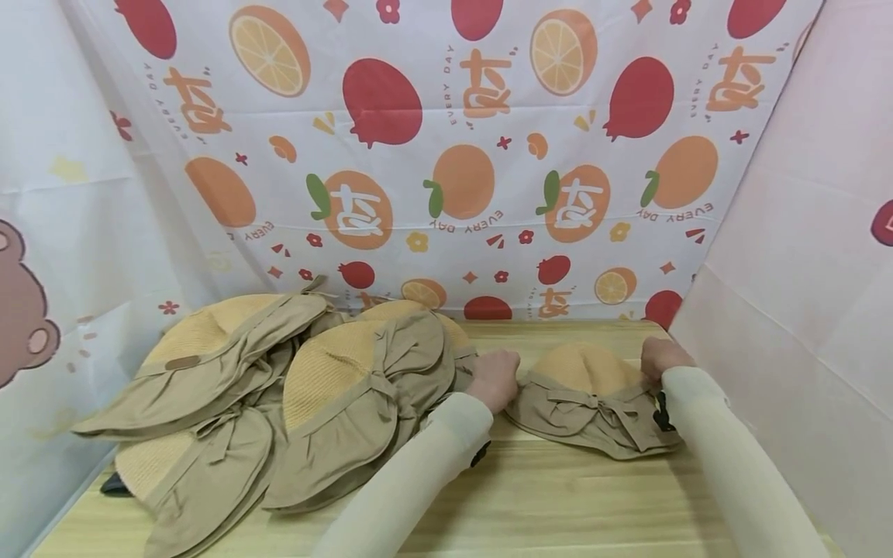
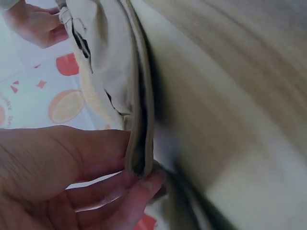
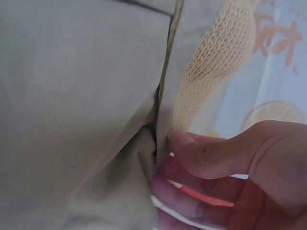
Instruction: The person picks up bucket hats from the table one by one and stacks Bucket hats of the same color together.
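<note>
A sun hat with a straw crown and khaki cloth brim point(image 1: 593, 411) lies on the right part of the table, a bow at its front. My left hand point(image 1: 497, 378) pinches its left end; in the left wrist view the folded brim edge point(image 2: 139, 96) sits between thumb and fingers of the left hand point(image 2: 72, 177). At the other end my right hand point(image 1: 663, 358) grips the hat. Up close in the right wrist view, the right hand's thumb and fingers point(image 3: 192, 160) pinch the band where the woven crown point(image 3: 216, 62) meets the cloth.
Several similar hats point(image 1: 335, 380) are heaped on the left side of the wooden table point(image 1: 558, 504). A fruit-print curtain point(image 1: 502, 256) hangs along the back. Pale curtains point(image 1: 788, 256) close off both sides, the right one near my right hand.
</note>
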Motion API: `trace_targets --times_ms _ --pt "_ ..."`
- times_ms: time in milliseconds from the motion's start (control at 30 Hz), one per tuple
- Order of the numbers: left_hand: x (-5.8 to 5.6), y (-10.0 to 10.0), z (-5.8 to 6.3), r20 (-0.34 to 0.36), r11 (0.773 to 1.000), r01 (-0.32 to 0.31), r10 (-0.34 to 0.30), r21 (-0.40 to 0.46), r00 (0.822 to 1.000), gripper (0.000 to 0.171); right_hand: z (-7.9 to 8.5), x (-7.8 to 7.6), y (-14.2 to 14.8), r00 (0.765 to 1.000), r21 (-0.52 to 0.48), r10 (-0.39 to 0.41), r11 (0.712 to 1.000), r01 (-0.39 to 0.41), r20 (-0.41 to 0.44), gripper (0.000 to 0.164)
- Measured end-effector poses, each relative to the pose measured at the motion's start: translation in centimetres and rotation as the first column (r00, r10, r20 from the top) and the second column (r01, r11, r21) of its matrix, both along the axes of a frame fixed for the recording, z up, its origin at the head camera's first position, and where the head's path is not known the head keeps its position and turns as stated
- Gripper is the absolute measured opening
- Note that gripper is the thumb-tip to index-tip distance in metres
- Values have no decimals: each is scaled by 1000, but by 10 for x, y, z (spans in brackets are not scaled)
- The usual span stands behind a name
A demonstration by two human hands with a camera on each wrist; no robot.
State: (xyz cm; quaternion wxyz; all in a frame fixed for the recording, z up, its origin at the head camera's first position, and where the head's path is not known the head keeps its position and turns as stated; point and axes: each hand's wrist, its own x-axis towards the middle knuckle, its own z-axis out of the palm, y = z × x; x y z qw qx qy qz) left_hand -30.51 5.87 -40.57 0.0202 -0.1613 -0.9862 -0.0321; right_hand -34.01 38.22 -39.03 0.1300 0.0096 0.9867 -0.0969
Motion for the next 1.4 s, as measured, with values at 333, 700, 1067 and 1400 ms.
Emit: trace_targets --times_ms 333,700,1067,1400 --pt "11 -31 33 1 987 54 -55 150 998 30 27 -12 -40 976 37 204 979 -201 -78 12" --pt "50 -83 66 -28 958 103 -99 269 995 23 70 40 -121 939 -81 291 948 -309 -180 29" --pt "76 -138 70 -30 946 -1 12 323 999 35 71 80 -133 968 -256 186 940 -225 -167 35" --pt "93 -206 75 15 948 -131 133 289 991 42 62 109 -142 977 -282 153 941 -190 -147 37"
